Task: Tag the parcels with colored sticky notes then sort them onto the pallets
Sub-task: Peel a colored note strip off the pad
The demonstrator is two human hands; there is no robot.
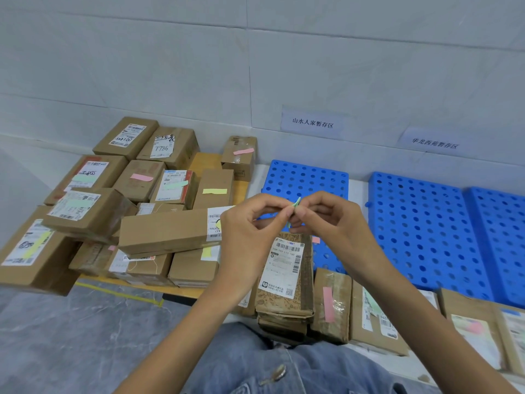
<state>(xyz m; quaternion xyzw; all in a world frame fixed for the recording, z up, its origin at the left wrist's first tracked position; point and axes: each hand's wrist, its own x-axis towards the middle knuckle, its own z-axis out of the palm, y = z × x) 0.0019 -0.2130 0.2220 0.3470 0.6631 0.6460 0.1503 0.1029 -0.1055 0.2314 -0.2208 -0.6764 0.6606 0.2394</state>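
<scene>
My left hand [250,223] and my right hand [324,220] meet at the fingertips above the parcels, both pinching a small green sticky note [295,204]. Directly below them a patterned brown parcel [287,277] with a white shipping label lies against my knees, with no coloured note visible on it. To its right a parcel with a pink note [329,304] and one with a green note [372,311] lie side by side. Blue perforated pallets [306,177] [426,223] sit behind them along the wall.
A pile of cardboard parcels [136,206], tagged with pink, green and yellow notes, covers a wooden pallet at the left. Two paper signs [312,122] [434,143] hang on the white wall above the blue pallets. Grey floor with yellow tape lies at the lower left.
</scene>
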